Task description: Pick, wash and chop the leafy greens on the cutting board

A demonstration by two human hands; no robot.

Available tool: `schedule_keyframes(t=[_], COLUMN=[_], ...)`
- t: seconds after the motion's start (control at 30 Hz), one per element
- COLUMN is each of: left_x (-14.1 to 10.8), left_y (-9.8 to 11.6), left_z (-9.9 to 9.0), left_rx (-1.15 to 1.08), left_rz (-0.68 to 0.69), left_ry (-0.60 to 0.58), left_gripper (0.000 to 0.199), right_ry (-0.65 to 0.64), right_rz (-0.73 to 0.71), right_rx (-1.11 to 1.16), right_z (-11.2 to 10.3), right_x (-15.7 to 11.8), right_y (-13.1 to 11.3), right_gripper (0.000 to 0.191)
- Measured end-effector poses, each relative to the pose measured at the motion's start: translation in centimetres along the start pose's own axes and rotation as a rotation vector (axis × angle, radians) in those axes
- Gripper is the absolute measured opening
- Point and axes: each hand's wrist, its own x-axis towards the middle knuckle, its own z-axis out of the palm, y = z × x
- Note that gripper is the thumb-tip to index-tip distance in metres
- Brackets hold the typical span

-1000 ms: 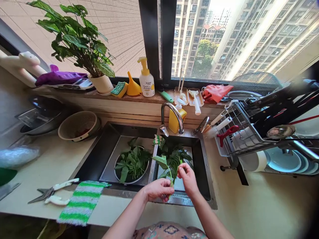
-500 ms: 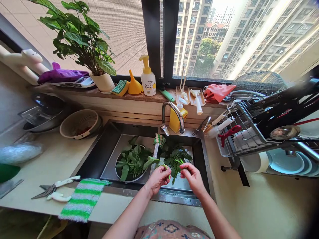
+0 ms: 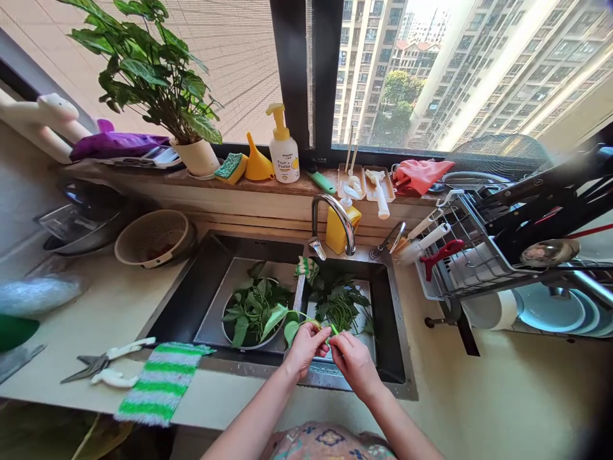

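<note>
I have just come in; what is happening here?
A person's left hand pinches a leafy sprig over the sink. The right hand, close beside it, pinches a green stem; whether both are one piece is unclear. Greens lie in a round bowl in the left basin; more greens lie in the right basin.

Bottle (image 3: 284, 160): we read "FRUIT of FRESH"; the name above and the smaller print below we cannot read surely.
Window frame (image 3: 293, 76): we see tiny pale characters, too small to read.
</note>
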Motion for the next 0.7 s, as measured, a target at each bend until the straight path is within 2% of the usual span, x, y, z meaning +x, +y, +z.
schedule_keyframes(t=[0.13, 0.27, 0.37, 0.47, 0.53, 0.6, 0.7], left_x=[-0.2, -0.9, -1.8, -2.8, -3.4, -4.0, -4.1], left_y=[-0.1, 0.0, -0.1, 0.0, 0.4, 1.4, 3.9], left_z=[-0.3, -1.2, -2.7, -4.9, -6.7, -8.7, -11.5], left_rx=[-0.028, -0.063, -0.001, 0.145, 0.231, 0.280, 0.298], left_rz=[-0.047, -0.124, -0.188, -0.252, -0.267, -0.256, -0.192], left_ry=[-0.054, -0.216, -0.371, -0.463, -0.465, -0.437, -0.349], left_gripper=[0.043, 0.044, 0.042, 0.040, 0.037, 0.034, 0.031], right_ry=[-0.001, 0.064, 0.204, 0.430, 0.610, 0.736, 0.761], right_rz=[0.053, 0.277, 0.490, 0.676, 0.788, 0.855, 0.868], right_rx=[0.112, 0.386, 0.627, 0.912, 1.083, 1.200, 1.229], right_z=[0.6, 1.4, 1.3, -0.3, -2.0, -3.7, -4.9], right_x=[-0.1, 0.4, 2.1, 4.4, 5.7, 6.4, 6.2], right_y=[0.0, 0.4, 1.5, 3.8, 5.6, 7.2, 8.8], right_gripper=[0.014, 0.011, 0.017, 0.021, 0.025, 0.030, 0.032])
